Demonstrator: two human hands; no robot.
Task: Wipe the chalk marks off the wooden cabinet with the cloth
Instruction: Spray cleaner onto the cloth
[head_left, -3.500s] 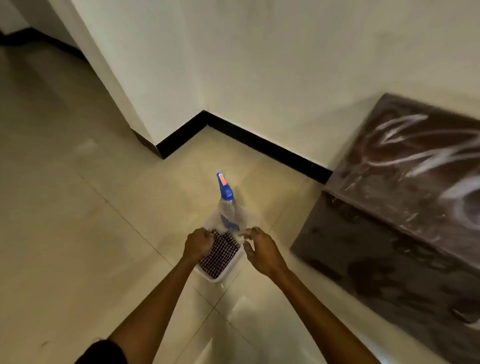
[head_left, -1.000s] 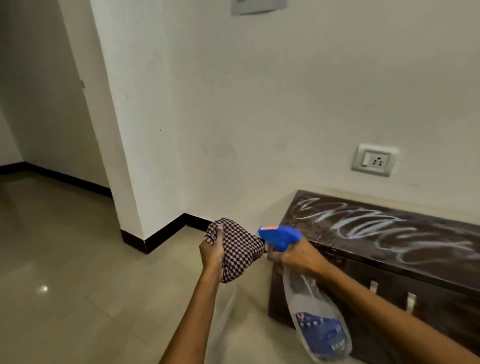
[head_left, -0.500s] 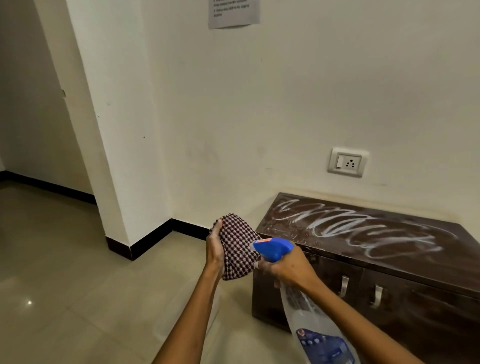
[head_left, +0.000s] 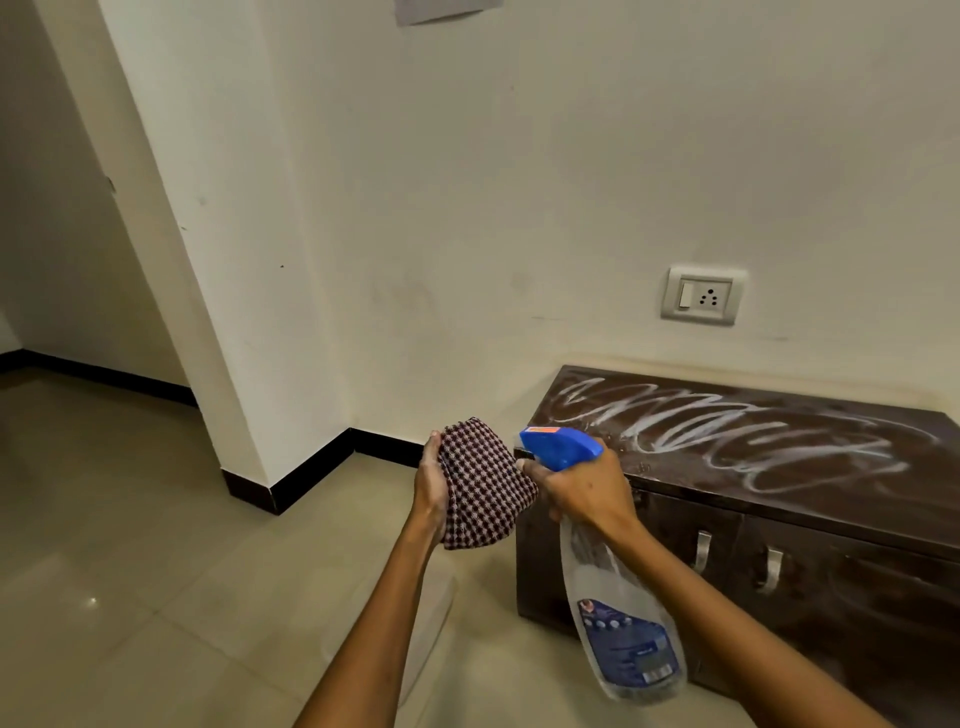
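My left hand (head_left: 432, 480) holds a bunched dark-red and white checked cloth (head_left: 483, 486) up in front of me. My right hand (head_left: 584, 486) grips a clear spray bottle (head_left: 618, 623) by its blue trigger head (head_left: 558, 447), the nozzle pointing at the cloth from a short gap. The bottle's body hangs down below my wrist. To the right stands the low dark wooden cabinet (head_left: 675, 561), and white looping chalk marks (head_left: 727, 431) cover its top. Both hands are just left of the cabinet's near corner.
A cream wall with a switch and socket plate (head_left: 704, 295) rises behind the cabinet. A wall corner with black skirting (head_left: 291, 483) juts out at the left. Glossy beige floor tiles (head_left: 156, 571) spread to the left and below. A sheet of paper (head_left: 447, 9) hangs at the top.
Since 3.5 s ago both hands lifted the cloth and the bottle out of a white tub on the floor. Over the last second the view shifted slightly and the hands stayed together.
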